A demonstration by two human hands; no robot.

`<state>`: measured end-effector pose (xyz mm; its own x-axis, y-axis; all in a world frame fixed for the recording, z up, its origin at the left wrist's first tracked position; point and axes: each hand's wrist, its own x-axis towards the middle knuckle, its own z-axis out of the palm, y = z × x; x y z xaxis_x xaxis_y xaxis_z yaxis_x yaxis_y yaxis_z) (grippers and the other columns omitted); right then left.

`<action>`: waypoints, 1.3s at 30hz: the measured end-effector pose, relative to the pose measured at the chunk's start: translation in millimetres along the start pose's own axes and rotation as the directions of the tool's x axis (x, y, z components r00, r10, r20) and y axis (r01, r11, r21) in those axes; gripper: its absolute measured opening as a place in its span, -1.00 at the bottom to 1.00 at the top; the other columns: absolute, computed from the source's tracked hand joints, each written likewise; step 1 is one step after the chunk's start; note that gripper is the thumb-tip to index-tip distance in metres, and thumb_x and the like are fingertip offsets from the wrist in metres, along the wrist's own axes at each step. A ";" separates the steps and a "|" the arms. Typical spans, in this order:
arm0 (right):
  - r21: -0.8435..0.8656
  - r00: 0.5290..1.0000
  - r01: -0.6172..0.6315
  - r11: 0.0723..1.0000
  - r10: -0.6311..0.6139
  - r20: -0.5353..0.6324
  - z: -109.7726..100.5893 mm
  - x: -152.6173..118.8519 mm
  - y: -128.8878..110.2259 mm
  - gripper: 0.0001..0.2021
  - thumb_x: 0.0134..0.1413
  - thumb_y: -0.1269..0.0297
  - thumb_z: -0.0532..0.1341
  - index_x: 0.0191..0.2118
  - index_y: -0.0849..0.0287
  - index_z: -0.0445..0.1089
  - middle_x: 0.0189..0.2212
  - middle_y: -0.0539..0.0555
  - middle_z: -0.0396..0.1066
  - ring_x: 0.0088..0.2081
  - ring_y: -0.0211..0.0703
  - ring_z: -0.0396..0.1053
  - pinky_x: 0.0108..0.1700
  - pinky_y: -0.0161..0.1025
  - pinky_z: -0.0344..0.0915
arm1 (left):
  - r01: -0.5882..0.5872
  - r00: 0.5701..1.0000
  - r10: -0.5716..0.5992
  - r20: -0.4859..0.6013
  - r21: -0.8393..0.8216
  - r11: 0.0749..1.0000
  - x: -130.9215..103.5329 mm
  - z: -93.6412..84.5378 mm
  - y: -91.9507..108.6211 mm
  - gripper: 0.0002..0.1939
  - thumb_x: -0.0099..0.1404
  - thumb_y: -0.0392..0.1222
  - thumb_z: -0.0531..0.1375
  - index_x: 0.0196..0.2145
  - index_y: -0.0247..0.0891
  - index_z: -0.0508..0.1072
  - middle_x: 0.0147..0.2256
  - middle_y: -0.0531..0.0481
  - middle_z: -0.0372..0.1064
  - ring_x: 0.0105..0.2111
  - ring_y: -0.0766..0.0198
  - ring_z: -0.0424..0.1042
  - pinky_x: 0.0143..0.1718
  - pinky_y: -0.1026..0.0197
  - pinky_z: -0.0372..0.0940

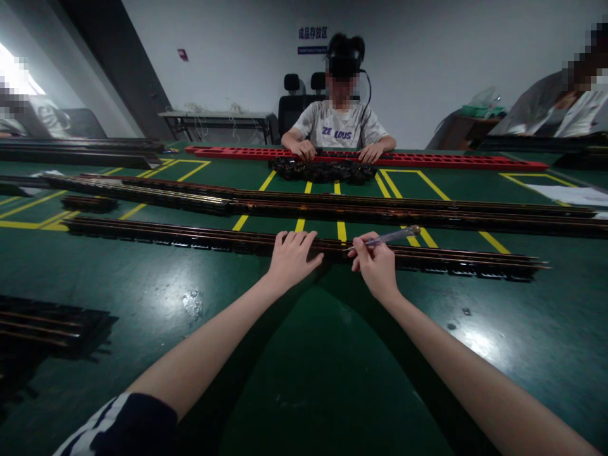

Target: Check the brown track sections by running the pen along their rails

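A person's left hand [291, 256] lies palm down, fingers spread and flat, on top of a long dark rail strip [199, 235] that runs side to side across the middle of a green table [304, 354], holding nothing but pressing on the strip. Just beside it, the right hand [375, 266] is closed around a slim clear-handled screwdriver [392, 237], pinched between thumb and fingers, its handle angled up and away to the right while its working end meets the same strip where the fingers sit. The strip passes under both hands, its right end [536, 263] stretching well beyond the right hand toward the table's right edge and its left end reaching toward the left edge. Farther from the near edge, more long dark rails [380, 212] lie parallel to it over yellow floor-style markings [280, 199] painted on the surface. Near the left edge, close to the near corner, a stack of shorter dark strips [42, 323] rests apart from the hands. At the far edge, another person in a white T-shirt [339, 130] sits with both hands on a pile of small black parts [323, 171], in front of a long red tray [427, 159]. Another seated person [560, 111] shows at the far right corner.
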<state>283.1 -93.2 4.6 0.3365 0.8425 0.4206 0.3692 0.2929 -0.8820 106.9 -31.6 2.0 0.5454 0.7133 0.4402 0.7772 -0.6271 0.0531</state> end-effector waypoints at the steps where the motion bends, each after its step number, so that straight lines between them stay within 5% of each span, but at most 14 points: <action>1: 0.001 1.000 -0.001 1.000 0.001 0.000 0.0 0.0 0.0 -0.68 0.15 -0.01 0.15 -0.40 0.16 0.26 -0.59 -0.02 0.39 -0.70 -0.34 0.27 -0.64 -0.36 0.21 | -0.001 1.000 0.001 0.001 0.007 1.000 0.0 -0.2 0.1 -0.52 0.35 0.03 0.05 0.11 -0.31 0.33 0.00 -0.20 0.42 0.00 0.00 0.36 0.10 -0.10 0.11; 39: -0.001 1.000 0.022 1.000 -0.022 0.020 0.6 -0.4 -1.2 -0.65 0.16 -0.05 0.13 -0.39 0.16 0.26 -0.56 0.00 0.43 -0.70 -0.35 0.28 -0.65 -0.38 0.21 | 0.009 0.999 -0.009 -0.035 -0.001 1.000 -1.1 -1.0 5.0 -0.63 0.36 -0.27 -0.03 0.07 -0.26 0.37 0.02 -0.15 0.41 0.04 0.05 0.33 0.13 -0.11 0.08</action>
<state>282.0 -93.6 5.3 0.3112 0.8448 0.4354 0.3776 0.3105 -0.8724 109.9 -35.9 2.7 0.5269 0.7078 0.4706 0.7818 -0.6208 0.0584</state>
